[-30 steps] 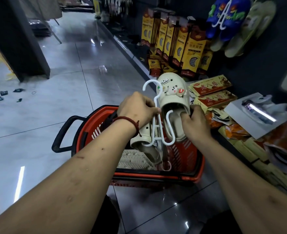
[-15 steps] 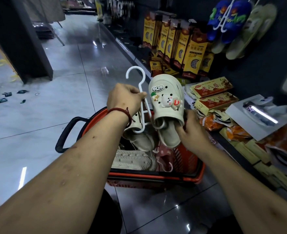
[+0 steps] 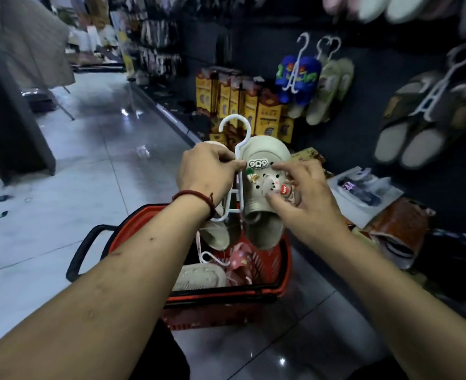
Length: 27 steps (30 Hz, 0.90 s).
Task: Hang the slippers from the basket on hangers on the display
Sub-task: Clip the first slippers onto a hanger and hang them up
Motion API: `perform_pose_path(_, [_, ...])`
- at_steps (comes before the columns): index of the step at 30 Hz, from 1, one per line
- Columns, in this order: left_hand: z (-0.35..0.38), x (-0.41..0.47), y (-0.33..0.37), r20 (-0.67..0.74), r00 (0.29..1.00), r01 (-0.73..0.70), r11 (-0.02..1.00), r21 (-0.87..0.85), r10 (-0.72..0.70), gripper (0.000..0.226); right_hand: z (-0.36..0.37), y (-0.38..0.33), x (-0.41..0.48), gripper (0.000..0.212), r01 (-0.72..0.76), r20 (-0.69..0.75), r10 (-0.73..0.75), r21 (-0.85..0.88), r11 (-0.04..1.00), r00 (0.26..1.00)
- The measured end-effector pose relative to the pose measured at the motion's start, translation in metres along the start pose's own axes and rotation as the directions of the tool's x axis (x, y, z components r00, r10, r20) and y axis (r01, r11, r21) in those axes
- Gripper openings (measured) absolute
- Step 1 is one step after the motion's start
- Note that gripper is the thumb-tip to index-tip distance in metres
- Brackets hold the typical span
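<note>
My left hand [image 3: 208, 171] grips the stem of a white plastic hanger [image 3: 236, 149], hook pointing up, above the red basket [image 3: 278, 272]. A cream clog slipper [image 3: 264, 196] with cartoon charms hangs on the hanger's right arm. Its partner [image 3: 215, 234] hangs on the left arm, mostly hidden behind my left wrist. My right hand [image 3: 303, 196] rests on the front of the charm-covered slipper, fingers spread over the charms. More slippers [image 3: 201, 278] and a spare hanger lie in the basket. The dark display wall [image 3: 369, 86] stands to the right.
Blue slippers [image 3: 297, 78], pale green slippers [image 3: 330, 89] and brown slippers [image 3: 429, 116] hang on white hangers on the wall. Yellow insole boxes [image 3: 234, 102] stand behind the basket. Packets and a plastic bag [image 3: 363, 187] crowd the low shelf at right. Tiled aisle floor lies to the left.
Both hands have lifted the hanger with the pair higher. My right hand has moved from under the slipper's heel onto its front. The view has tilted up, showing more of the wall.
</note>
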<state>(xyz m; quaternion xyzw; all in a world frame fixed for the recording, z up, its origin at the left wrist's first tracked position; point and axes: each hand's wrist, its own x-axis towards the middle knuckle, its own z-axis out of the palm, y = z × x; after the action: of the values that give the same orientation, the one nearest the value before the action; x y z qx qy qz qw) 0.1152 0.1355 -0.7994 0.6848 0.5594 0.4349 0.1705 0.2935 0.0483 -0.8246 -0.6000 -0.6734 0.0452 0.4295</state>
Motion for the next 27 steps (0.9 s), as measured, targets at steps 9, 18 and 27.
perform_pose_path(9, [0.044,-0.030,0.118,0.113,0.977,-0.178,0.983,-0.044,0.181,0.026,-0.110,-0.006,-0.014,0.018,-0.195,-0.173,0.143,-0.332,0.923,0.974])
perform_pose_path(18, [0.113,-0.035,0.231,0.261,0.891,-0.277,0.901,-0.334,0.371,0.028,-0.213,0.015,-0.033,0.003,-0.409,-0.182,0.478,0.315,0.856,0.859])
perform_pose_path(27, [0.195,-0.024,0.307,0.422,0.734,-0.269,0.799,-0.538,0.532,0.019,-0.284,0.083,-0.005,0.039,-0.613,-0.257,0.599,0.030,0.790,0.759])
